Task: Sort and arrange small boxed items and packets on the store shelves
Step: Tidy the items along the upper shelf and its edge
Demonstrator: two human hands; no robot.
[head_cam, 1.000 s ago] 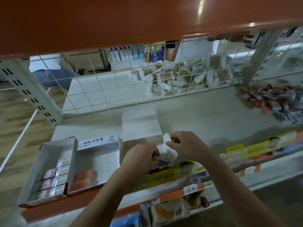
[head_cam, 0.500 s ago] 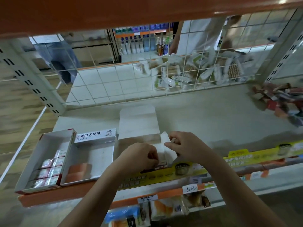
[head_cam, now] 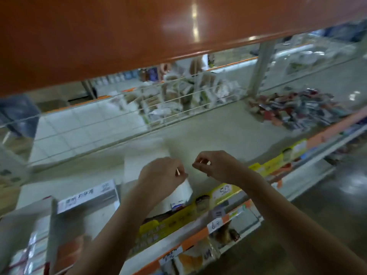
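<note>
- The left hand (head_cam: 161, 173) hovers over the front of the grey shelf (head_cam: 214, 133), fingers curled. It seems to pinch the upper edge of a white box flap (head_cam: 183, 190), though motion blur keeps the contact from being certain.
- The right hand (head_cam: 214, 165) is just beside it, apart by a small gap, with thumb and forefinger pinched together. Whether anything sits between them cannot be told.
- The open white box (head_cam: 151, 161) stands at the shelf's front edge below both hands, its tall back flap upright behind the left hand.
- To the left stands an open display carton (head_cam: 87, 197) with Korean print on its raised lid. At the far left a second open tray (head_cam: 29, 245) holds rows of small wrapped items, heavily blurred.
- A loose heap of red and dark packets (head_cam: 297, 110) lies on the shelf well to the right.
- Behind the shelf's wire grille (head_cam: 99, 126), on the far side, sits a pile of pale packets (head_cam: 178, 100).
- A yellow printed strip (head_cam: 224, 192) runs along the shelf's front lip, with handwritten price tags (head_cam: 215, 225) on the edge below.
</note>
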